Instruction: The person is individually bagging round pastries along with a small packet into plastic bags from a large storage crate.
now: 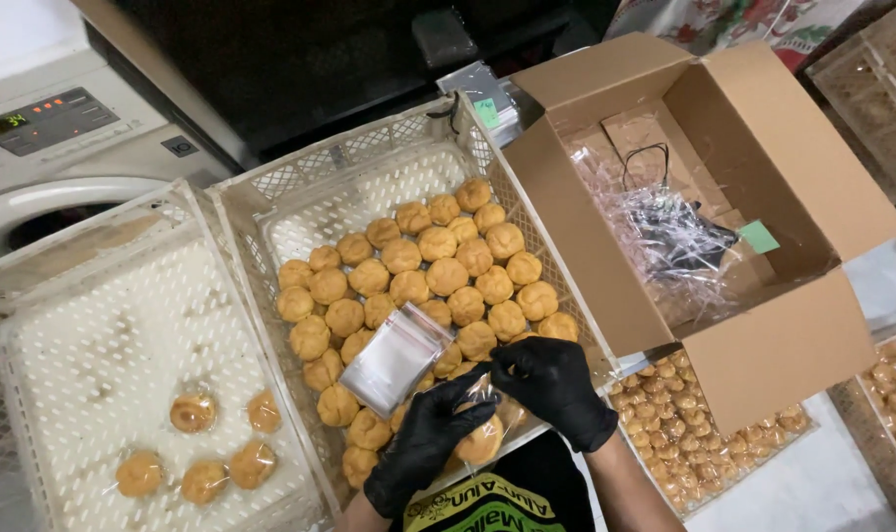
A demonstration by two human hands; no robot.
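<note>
Puff (480, 440) sits low over the middle crate (270, 197), half inside a thin clear bag. I pinch the bag top with my right hand (556, 386), and my left hand (428, 433) cups it below. It looks light and crumbly, so I'd hold softly.

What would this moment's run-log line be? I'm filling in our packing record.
left hand: on bagged bun | right hand: pinching bag top | empty bags: on loose buns | left crate: wrapped buns
</note>
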